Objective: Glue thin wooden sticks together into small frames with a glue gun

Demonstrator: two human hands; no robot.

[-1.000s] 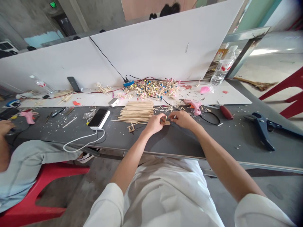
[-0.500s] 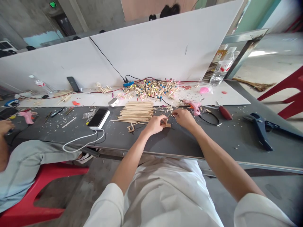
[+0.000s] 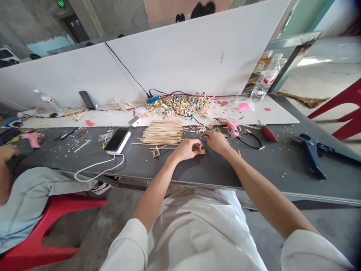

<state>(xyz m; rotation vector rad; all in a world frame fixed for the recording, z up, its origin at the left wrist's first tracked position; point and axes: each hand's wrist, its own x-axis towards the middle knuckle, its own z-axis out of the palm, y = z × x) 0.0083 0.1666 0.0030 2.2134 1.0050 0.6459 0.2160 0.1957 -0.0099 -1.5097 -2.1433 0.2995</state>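
My left hand is closed around a small wooden stick piece low over the grey table. Close by on the right, my right hand has its fingertips pinched together; whatever lies between them is too small to name. A row of thin wooden sticks lies just beyond my left hand. To its left rests a small frame of glued sticks. Short stick offcuts are scattered past my right hand, near a pink glue gun.
A heap of sticks with coloured balls lies at the back. Dark-blue cutters and a red-handled tool are at right. A phone on a white power bank trails a cable at left. A co-worker's leg shows far left.
My right hand has shifted slightly left, and the fingers stay pinched. The stick piece in my left hand has turned and moved a little to the right.
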